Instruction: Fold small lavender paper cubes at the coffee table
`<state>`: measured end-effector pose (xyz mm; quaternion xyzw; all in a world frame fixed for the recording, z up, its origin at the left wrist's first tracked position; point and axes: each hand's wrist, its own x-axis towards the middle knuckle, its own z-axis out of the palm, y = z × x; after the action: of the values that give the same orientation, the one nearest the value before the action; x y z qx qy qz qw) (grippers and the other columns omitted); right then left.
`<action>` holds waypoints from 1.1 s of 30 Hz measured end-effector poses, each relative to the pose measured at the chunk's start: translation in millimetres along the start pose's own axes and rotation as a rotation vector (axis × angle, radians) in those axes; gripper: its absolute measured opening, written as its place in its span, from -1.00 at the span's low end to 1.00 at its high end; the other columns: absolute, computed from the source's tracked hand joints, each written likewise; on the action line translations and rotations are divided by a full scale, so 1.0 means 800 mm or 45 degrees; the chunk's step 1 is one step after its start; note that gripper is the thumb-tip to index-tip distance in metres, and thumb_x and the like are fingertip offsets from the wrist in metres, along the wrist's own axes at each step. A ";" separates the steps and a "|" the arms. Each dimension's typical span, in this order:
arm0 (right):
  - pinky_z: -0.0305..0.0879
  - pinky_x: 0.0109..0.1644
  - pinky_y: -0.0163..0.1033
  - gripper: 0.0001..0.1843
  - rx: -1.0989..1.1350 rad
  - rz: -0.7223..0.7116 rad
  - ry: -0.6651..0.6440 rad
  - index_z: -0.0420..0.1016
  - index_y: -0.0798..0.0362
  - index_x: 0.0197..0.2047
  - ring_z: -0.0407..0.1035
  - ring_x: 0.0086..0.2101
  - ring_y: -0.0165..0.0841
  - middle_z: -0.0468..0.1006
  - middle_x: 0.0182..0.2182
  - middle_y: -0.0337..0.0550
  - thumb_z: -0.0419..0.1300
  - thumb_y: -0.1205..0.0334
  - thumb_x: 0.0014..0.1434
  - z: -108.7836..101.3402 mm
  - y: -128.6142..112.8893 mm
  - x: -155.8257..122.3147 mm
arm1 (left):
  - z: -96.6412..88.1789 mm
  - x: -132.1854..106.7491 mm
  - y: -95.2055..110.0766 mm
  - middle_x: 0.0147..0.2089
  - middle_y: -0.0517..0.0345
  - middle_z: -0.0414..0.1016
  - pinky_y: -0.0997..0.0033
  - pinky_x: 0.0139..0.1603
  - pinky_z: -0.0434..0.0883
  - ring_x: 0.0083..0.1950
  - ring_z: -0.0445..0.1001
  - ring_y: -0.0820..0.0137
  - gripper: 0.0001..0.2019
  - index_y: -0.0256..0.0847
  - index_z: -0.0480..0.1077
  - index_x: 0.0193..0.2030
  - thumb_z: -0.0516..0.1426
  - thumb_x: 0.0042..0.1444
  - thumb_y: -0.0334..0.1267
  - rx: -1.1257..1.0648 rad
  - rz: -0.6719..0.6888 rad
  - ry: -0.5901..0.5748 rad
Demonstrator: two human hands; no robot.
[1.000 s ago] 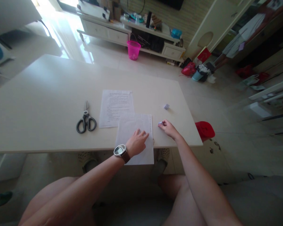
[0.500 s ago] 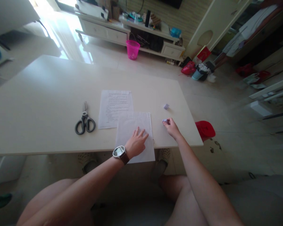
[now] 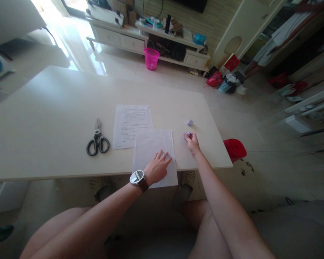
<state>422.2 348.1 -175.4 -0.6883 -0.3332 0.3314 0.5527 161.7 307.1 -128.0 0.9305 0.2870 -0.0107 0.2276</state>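
Observation:
My left hand, with a watch on its wrist, lies with fingers spread on a blank white sheet of paper. That sheet hangs over the table's near edge and overlaps a printed sheet. Between thumb and fingertips my right hand pinches a small folded piece of paper, just above or on the tabletop; the fingers partly hide it. A second small folded paper sits a little beyond. To the left lie scissors with black and grey handles, blades pointing away.
The white table ends in a corner at the right, beside a red stool or bin. Across the floor stand a pink basket and a TV cabinet. A person is at the upper right.
My right hand has shifted slightly away from me and to the left with the small folded paper in its fingers. My left hand stays on the sheet.

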 end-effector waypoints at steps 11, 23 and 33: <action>0.38 -0.12 -0.32 -0.79 0.257 0.228 -0.006 0.32 -0.04 -0.28 0.49 -0.18 -0.43 0.61 -0.22 -0.25 0.30 0.16 0.11 0.037 -0.023 -0.011 | 0.023 -0.005 0.014 0.52 -0.25 0.02 -0.28 0.49 -0.05 0.55 -0.10 -0.18 -0.14 -0.21 0.07 0.46 0.29 0.09 0.00 0.046 0.171 0.001; 0.43 -0.02 -0.22 -0.72 0.262 0.173 0.030 0.22 -0.07 -0.23 0.50 -0.03 -0.34 0.59 -0.14 -0.17 0.25 0.03 0.15 0.060 -0.018 -0.006 | 0.039 -0.010 0.014 0.58 -0.29 -0.19 -0.41 0.46 -0.11 0.56 -0.25 -0.25 0.18 -0.16 -0.11 0.53 0.45 -0.15 -0.03 0.137 0.174 -0.100; 0.42 -0.05 -0.26 -0.72 0.175 -0.001 0.158 0.22 -0.06 -0.19 0.51 -0.07 -0.37 0.56 -0.12 -0.18 0.19 0.03 0.13 0.033 -0.029 0.008 | 0.028 -0.014 0.012 0.56 -0.30 -0.14 -0.38 0.45 -0.06 0.56 -0.22 -0.24 0.05 -0.18 -0.09 0.52 0.38 -0.02 -0.10 0.076 0.158 -0.128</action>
<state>402.1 371.7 -157.6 -0.6678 -0.2749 0.3101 0.6183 159.9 284.2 -142.0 0.9512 0.2165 -0.0517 0.2139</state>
